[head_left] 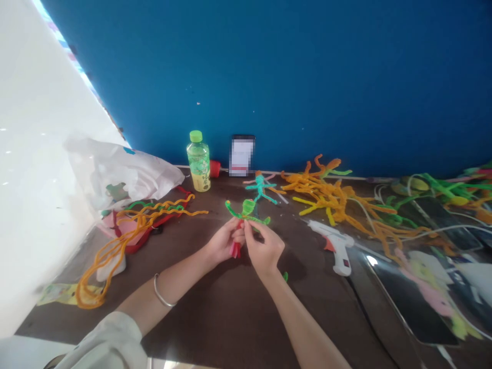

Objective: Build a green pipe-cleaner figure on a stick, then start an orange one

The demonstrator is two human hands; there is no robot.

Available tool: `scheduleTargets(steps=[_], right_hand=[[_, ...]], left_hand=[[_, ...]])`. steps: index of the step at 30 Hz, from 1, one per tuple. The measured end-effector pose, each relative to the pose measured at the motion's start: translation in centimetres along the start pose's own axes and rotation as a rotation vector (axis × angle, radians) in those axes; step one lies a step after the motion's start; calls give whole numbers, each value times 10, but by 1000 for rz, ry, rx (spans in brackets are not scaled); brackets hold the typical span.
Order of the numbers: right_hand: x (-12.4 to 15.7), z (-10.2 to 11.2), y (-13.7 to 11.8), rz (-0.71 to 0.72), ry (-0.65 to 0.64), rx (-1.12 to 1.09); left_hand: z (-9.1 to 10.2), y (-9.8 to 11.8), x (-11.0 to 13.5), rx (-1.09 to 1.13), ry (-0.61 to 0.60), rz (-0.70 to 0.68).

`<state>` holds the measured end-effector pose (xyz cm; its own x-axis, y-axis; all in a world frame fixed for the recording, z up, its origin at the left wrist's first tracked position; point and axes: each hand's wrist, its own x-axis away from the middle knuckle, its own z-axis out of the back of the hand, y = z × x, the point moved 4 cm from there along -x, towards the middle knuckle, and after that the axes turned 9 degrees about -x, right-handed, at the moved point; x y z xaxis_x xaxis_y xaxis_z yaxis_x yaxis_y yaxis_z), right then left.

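Observation:
A small green pipe-cleaner figure (246, 210) sits between my hands, above the middle of the dark table (215, 307). My left hand (225, 240), with a silver bangle (159, 290) on its wrist, grips the figure's lower part. My right hand (264, 247) pinches the figure from the other side with its fingertips. A red piece (236, 250), perhaps pipe cleaner, hangs below my left fingers and is partly hidden by them. A small green scrap (285, 277) lies near my right wrist.
A hot glue gun (335, 244) lies to the right, beside a heap of orange pipe cleaners (330, 197). A teal pipe-cleaner figure (260, 187), green-capped bottle (199, 161) and blurred phone (242, 155) stand ahead. Loose orange strands (115, 246) and a white plastic bag (121, 174) lie left.

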<state>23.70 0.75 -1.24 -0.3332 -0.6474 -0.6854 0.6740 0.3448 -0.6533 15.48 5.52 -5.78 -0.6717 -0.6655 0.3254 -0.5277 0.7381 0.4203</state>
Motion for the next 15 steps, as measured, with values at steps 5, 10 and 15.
scheduleTargets(steps=[5,10,15], right_hand=[[2,-3,3,-219,12,-175],[5,-5,8,-435,11,-312],[5,-9,18,-558,-21,-455]], left_hand=[[2,0,1,113,47,68],[2,1,3,175,55,123],[3,1,5,203,44,182]])
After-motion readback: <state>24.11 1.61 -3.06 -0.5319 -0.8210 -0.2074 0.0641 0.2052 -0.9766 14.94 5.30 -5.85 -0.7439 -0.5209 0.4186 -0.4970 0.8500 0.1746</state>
